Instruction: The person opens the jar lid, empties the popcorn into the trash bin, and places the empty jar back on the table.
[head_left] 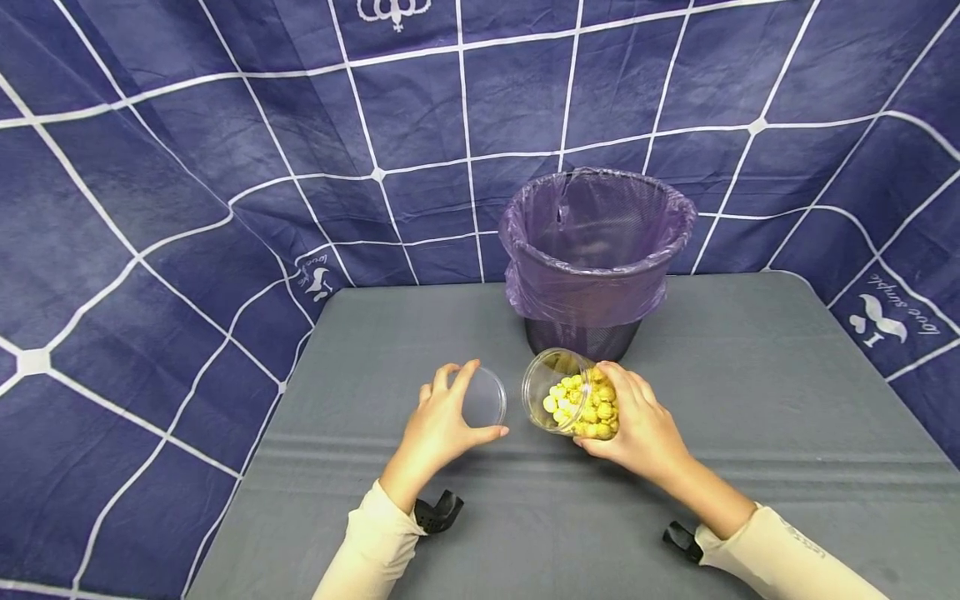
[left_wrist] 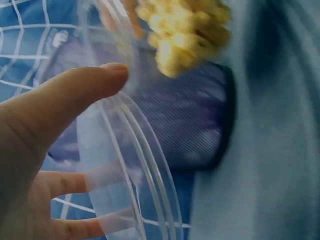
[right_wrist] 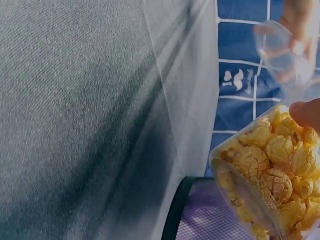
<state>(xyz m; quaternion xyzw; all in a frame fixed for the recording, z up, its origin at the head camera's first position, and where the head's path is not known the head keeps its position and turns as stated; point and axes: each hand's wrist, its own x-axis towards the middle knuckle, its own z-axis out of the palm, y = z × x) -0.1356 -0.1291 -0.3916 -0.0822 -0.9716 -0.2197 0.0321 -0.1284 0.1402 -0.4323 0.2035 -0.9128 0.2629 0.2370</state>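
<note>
My left hand (head_left: 437, 423) pinches a clear round plastic lid (head_left: 487, 400) by its edge, between thumb and fingers. In the left wrist view the lid's ridged rim (left_wrist: 145, 155) shows, with the thumb (left_wrist: 95, 82) on one side. To the right, my right hand (head_left: 637, 421) grips a clear plastic jar (head_left: 536, 387) around its base end. The jar lies tilted on its side in the air, its uncovered mouth toward the lid. Yellow popcorn (head_left: 597, 410) fills its lower part, seen closely through the wall in the right wrist view. A gap separates lid and jar.
A dark mesh trash bin (head_left: 585, 333) lined with a purple plastic bag (head_left: 592, 292) stands just behind the jar. The grey cloth-covered table (head_left: 390, 333) spreads below the hands. A blue curtain (head_left: 420, 108) with white grid lines hangs behind and at both sides.
</note>
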